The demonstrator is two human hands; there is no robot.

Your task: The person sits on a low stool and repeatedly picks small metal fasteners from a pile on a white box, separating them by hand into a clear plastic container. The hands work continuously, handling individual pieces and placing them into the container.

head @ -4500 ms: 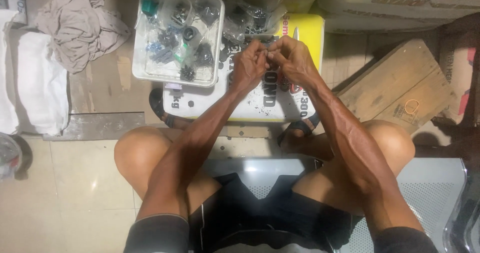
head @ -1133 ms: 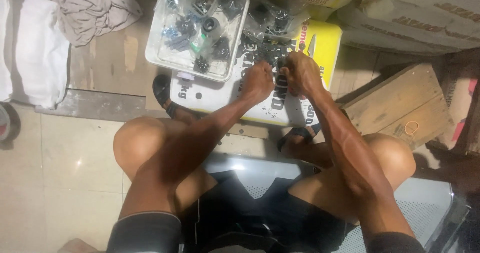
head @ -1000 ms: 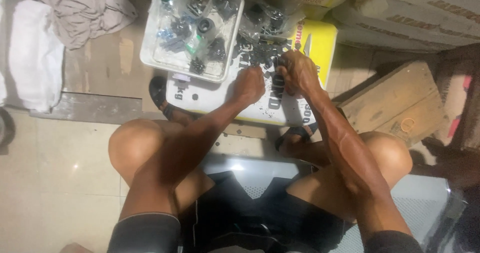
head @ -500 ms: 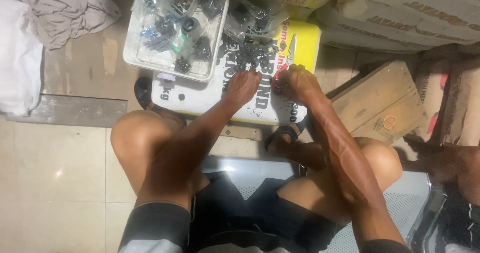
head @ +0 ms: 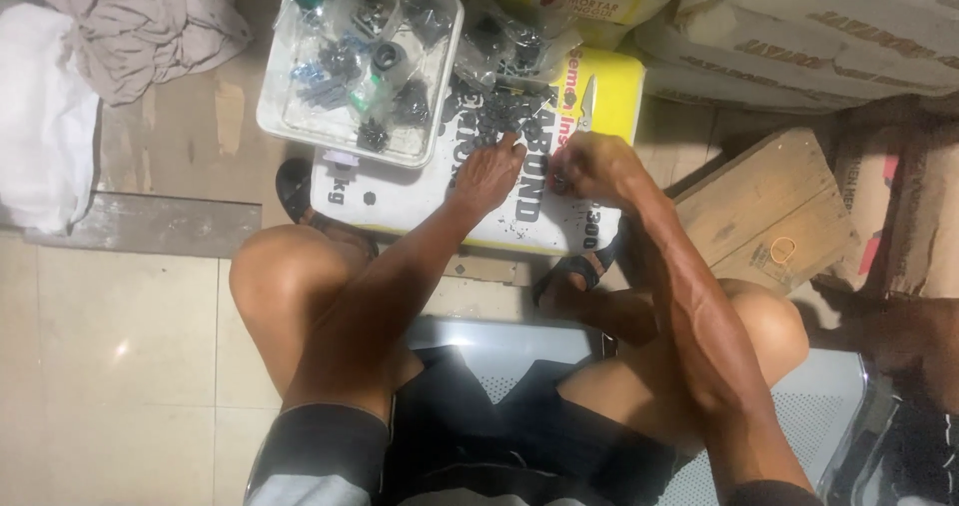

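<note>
Since the earlier frame our left hand [head: 486,173] has reached into the small black parts [head: 496,118] at upper centre, fingers spread, touching them; our right hand [head: 591,166] stays curled, contents unclear.

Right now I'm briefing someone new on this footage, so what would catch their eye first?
Both hands meet over a white and yellow sack: the left hand reaches into a heap of small dark parts, the right hand curls beside it. Behind them, to the left, a white tray holds bagged parts.
</note>
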